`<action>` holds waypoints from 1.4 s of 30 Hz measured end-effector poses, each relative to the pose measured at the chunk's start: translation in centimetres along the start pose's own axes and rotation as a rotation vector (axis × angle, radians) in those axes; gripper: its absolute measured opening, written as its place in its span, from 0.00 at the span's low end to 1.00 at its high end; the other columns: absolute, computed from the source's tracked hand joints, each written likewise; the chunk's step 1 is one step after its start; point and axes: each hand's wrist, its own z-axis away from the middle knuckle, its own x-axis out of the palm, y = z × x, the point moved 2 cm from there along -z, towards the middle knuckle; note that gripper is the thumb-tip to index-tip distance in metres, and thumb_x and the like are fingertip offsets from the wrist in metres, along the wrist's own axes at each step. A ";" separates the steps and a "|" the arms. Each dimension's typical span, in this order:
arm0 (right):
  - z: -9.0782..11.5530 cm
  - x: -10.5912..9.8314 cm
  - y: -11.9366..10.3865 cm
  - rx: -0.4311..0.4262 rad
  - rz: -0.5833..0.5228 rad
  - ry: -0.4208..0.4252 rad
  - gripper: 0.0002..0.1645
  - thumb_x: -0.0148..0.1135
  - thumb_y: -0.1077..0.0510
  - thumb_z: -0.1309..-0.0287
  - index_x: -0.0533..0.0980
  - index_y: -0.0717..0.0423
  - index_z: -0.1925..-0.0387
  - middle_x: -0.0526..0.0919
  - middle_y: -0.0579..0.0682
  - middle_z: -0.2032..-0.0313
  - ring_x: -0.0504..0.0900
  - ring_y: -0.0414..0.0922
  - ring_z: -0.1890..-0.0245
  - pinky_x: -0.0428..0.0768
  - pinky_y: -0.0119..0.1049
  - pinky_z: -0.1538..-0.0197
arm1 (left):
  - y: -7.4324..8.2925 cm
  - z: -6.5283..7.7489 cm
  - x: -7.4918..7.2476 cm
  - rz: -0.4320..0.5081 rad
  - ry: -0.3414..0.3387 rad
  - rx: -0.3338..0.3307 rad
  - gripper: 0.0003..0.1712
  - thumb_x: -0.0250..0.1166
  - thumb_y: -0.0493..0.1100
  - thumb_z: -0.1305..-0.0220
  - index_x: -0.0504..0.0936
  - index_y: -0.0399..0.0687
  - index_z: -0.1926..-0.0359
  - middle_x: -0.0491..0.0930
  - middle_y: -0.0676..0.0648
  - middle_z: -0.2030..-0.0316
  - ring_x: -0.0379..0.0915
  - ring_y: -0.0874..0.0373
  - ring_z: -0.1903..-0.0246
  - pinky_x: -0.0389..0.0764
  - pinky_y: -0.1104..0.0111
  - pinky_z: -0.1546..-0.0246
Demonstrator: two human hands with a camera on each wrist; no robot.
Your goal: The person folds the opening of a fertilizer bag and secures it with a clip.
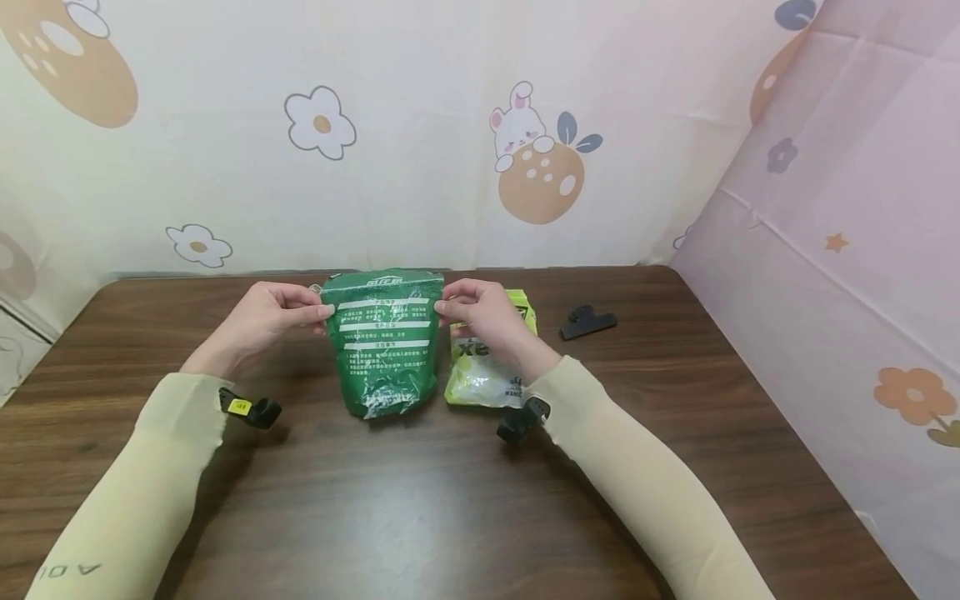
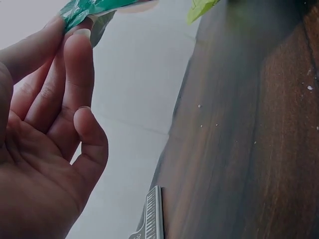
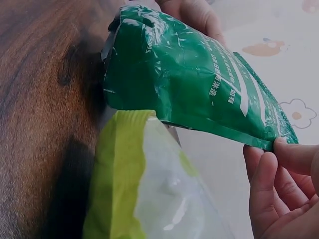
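A green plastic pouch [image 1: 386, 358] with white print stands near the back of the table, held by both hands at its upper side edges. My left hand [image 1: 258, 321] pinches the left edge between thumb and fingers. On the opposite edge, my right hand [image 1: 491, 321] pinches the pouch the same way, as the right wrist view also shows. Just right of the pouch is a yellow-green and white bag [image 1: 476, 383], partly hidden behind the right hand and wrist. What the pouch contains cannot be seen.
A black clip [image 1: 587, 322] lies at the back right of the brown wooden table [image 1: 420, 508]. In the left wrist view, a grey ridged object [image 2: 155, 214] shows at the lower edge. A patterned curtain [image 1: 420, 167] hangs behind the table. White specks dot the wood.
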 end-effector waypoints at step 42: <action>1.4 -0.1 -0.6 -0.191 0.200 -0.055 0.03 0.63 0.63 0.34 0.78 0.57 0.59 0.85 0.52 0.64 0.83 0.49 0.63 0.82 0.42 0.61 | 1.4 1.4 0.1 -0.045 -0.131 0.174 0.20 0.52 0.51 0.22 0.86 0.42 0.58 0.85 0.52 0.64 0.77 0.56 0.60 0.76 0.64 0.53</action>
